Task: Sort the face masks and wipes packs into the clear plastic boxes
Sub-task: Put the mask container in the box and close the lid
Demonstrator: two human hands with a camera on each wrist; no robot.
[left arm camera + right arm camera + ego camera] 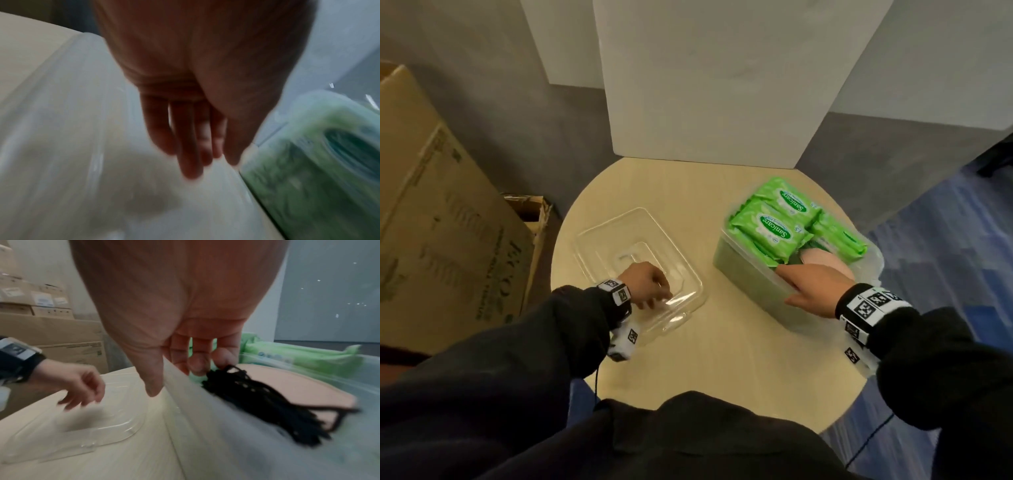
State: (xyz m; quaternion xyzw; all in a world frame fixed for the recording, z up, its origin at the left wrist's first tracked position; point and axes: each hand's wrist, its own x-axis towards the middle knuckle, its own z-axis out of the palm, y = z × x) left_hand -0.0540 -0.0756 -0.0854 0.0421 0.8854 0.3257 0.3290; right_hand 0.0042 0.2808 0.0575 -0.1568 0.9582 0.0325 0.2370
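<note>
A clear plastic box (750,279) stands on the right of the round table, holding several green wipes packs (774,226) and pink face masks (822,258). My right hand (815,287) grips its near-left rim. In the right wrist view the thumb lies outside the box wall (205,426) and the fingers (195,366) reach inside, by the masks' black ear loops (257,402). A clear lid (619,240) lies flat on the left. My left hand (647,284) hovers over it with loosely curled fingers, holding nothing. The left wrist view is blurred.
A large cardboard box (441,205) stands on the floor to the left of the table (722,359). A white panel (705,85) rises behind the table's far edge. Blue carpet (945,240) shows at the right.
</note>
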